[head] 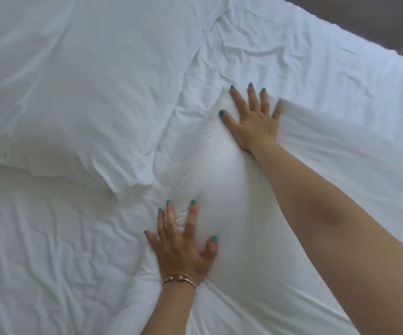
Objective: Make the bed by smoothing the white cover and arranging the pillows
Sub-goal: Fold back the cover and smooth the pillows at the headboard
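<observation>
Two hands flat on one white pillow [210,170] mid-bed: left hand [183,245] at near end, right hand [253,119] at far end, fingers spread, pressing. Second pillow [70,93] just left, on wrinkled white cover [50,250].

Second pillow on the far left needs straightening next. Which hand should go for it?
Probably the left hand: it lies flat on the near pillow on the side facing the second pillow. The right hand is spread on the near pillow's far end and would cross over.
</observation>
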{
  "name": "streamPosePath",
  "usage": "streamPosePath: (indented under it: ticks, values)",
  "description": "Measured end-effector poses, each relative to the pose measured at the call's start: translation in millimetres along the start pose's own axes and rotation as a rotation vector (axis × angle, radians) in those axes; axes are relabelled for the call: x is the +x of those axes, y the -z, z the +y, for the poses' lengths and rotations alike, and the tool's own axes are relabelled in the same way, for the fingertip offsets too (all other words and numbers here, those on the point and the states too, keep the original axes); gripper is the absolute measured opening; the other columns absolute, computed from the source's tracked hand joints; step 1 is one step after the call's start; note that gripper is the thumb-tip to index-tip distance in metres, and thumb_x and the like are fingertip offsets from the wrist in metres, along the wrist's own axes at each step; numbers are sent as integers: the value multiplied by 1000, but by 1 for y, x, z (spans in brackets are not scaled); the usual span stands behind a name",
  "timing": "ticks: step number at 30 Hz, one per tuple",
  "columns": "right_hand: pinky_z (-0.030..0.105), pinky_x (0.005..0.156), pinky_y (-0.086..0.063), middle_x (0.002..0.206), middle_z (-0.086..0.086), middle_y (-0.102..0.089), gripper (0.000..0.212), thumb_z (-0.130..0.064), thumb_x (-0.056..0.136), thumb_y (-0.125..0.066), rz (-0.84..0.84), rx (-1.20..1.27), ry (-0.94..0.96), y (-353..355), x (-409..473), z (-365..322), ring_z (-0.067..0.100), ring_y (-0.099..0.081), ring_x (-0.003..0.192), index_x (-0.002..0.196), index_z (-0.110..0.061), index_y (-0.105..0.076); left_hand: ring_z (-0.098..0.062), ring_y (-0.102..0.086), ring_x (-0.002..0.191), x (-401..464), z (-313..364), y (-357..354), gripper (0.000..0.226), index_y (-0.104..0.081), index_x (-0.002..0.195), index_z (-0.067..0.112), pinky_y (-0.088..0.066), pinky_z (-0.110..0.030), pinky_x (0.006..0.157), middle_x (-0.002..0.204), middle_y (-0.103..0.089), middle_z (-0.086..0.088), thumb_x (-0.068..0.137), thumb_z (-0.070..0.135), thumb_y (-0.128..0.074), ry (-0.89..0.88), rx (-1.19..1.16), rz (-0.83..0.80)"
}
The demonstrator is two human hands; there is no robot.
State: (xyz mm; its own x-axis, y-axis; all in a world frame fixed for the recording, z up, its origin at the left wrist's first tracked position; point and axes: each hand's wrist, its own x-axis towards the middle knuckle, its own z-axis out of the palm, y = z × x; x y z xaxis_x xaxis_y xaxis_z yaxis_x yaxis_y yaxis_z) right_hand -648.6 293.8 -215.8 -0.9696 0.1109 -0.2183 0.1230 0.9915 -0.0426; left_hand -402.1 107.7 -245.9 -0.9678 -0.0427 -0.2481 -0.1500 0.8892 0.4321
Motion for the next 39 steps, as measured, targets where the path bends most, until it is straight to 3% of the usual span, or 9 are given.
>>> streamPosePath:
  ticks: [7,11,15,23,27,29,32,35,39]
  values:
    - [59,116,4,158,-2,-26,67,-73,87,-8,79,-70,-20,-4,13,-8,31,-17,146,148,-47,-16,-41,-36,135,7,-4,-4,71,-17,148,42,-27,-71,100,151,-32,-17,84,74,-15,0,-17,51]
    - [66,111,13,163,2,-4,67,-66,91,3,51,-232,-66,8,0,-19,32,4,150,153,-41,4,-40,-35,135,0,-4,-3,71,-13,148,44,-27,-70,100,152,-30,-16,84,74,-17,2,-14,80]
    - [58,115,13,163,-2,14,60,-55,97,-4,-31,-58,-87,23,-48,-19,23,17,149,152,-38,12,-40,-34,136,-11,-2,2,74,-21,148,40,-26,-72,100,153,-29,-17,81,68,-33,-13,11,108]
    - [45,120,6,163,-11,3,56,-55,99,-15,-77,102,38,33,-248,31,15,8,150,152,-46,1,-38,-36,134,-51,12,36,68,-33,146,37,-30,-71,96,152,-31,-14,80,50,-38,-60,115,86]
    - [44,118,9,159,-18,19,54,-55,99,-15,-161,115,40,31,-338,71,14,17,149,147,-53,9,-35,-18,144,-60,59,66,67,-40,143,36,-9,-71,107,155,-29,-9,76,34,-36,159,61,160]
    - [40,119,4,157,-19,20,53,-48,102,-20,-248,217,81,28,-348,86,14,15,149,149,-52,4,-34,-12,146,-60,113,72,58,-53,134,30,-1,-66,110,156,-28,-9,78,30,-39,-10,40,213]
    - [41,121,-7,157,-25,9,49,-40,104,-26,-263,398,156,34,-335,107,10,6,150,151,-46,-16,-27,-12,147,-63,172,51,56,-49,138,35,-1,-68,110,157,-27,-2,91,46,-20,-397,186,86]
    - [45,121,3,155,-24,19,53,-54,100,-16,-184,158,86,28,-323,140,7,15,148,149,-52,3,-25,2,149,-55,172,22,64,-15,150,44,7,-72,106,162,-7,3,90,64,-2,-357,363,48]
    - [55,116,12,157,-17,26,59,-67,92,-7,-154,36,16,16,-287,161,10,22,146,143,-56,20,-27,-5,149,-49,167,3,79,-21,149,44,6,-74,105,162,-11,0,80,81,-28,-364,385,146]
